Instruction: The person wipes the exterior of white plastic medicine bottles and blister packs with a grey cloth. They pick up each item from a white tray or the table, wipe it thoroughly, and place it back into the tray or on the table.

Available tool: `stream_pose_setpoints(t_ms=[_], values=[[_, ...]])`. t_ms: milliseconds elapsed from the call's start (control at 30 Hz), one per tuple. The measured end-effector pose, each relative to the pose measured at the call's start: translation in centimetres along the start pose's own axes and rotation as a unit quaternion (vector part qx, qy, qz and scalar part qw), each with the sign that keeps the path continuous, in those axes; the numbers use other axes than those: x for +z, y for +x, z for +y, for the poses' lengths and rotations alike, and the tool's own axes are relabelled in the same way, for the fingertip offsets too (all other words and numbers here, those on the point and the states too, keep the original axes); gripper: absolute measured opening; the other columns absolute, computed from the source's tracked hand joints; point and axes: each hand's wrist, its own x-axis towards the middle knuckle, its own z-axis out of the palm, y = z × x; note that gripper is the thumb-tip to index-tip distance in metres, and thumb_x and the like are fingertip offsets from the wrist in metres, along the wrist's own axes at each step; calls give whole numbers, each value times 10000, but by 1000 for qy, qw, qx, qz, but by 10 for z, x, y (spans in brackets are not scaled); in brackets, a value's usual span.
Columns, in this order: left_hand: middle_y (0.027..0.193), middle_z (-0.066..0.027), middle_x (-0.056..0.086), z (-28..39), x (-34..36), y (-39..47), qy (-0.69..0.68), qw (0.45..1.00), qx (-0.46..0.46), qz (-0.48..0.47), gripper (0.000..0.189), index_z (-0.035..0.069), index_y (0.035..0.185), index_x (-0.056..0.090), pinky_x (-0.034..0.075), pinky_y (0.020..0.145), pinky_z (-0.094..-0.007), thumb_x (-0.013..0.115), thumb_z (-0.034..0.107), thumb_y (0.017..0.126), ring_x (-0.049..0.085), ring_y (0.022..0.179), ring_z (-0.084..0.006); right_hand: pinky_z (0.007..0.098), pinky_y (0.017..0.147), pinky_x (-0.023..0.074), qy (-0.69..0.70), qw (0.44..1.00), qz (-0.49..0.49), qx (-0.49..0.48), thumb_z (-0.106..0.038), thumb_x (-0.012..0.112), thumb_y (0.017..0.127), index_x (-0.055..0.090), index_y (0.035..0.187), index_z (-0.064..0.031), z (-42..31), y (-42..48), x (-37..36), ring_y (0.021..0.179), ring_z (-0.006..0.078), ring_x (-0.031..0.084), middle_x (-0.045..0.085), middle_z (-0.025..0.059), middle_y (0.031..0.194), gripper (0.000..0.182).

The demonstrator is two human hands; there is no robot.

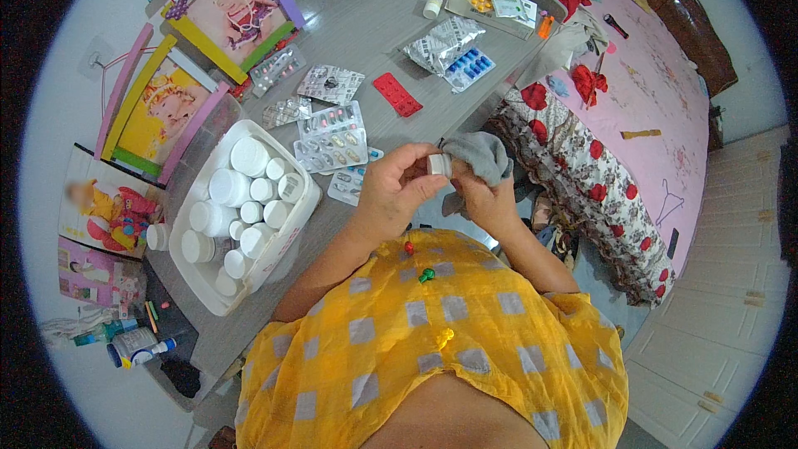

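Between the fingers of my left hand (402, 190) is a small white pill bottle (439, 165), its ribbed cap turned toward my right hand. A grey cloth (477, 156) is gripped by my right hand (489, 202), draped over the fingers and close against the bottle. Both hands are in front of my chest, by the near edge of the grey desk (399, 143). To the left, a white plastic basket (315, 199) holds many white bottles (230, 187) standing upright, caps up. Capsule blister packs (330, 137) lie on the desk just beyond my left hand.
Farther along the desk lie a red blister pack (398, 95), a silver foil pouch (444, 43), blue capsules (471, 67), a white bottle (432, 7) and an open carton (492, 9). Picture frames (227, 19) lean at the left. A bed with pink bedding (654, 106) stands right.
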Motion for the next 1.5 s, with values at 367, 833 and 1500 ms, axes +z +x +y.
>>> stream_pose_setpoints(t_ms=[367,833,1500], values=[[762,-26,568,11,-5,0,-141,978,-148,-48,276,0,1004,559,423,540,-181,616,195,818,520,629,-54,290,612,446,-27,999,18,-40,-10,571,715,578,871,-19,-13,2,-3,685,165,557,581,86,756,157],[845,-43,597,7,2,-2,-97,995,-25,-17,313,8,1052,547,464,618,-215,639,172,801,560,703,-88,264,564,439,-74,996,5,-54,-100,570,803,560,975,-20,-5,-4,-5,629,127,533,566,61,805,190],[936,-59,603,-3,-1,-5,-41,996,83,-4,373,3,1110,526,483,706,-248,657,111,778,582,791,-116,243,518,390,42,995,-30,90,-157,513,878,551,1011,-23,-5,-6,0,614,120,494,531,55,778,193]])
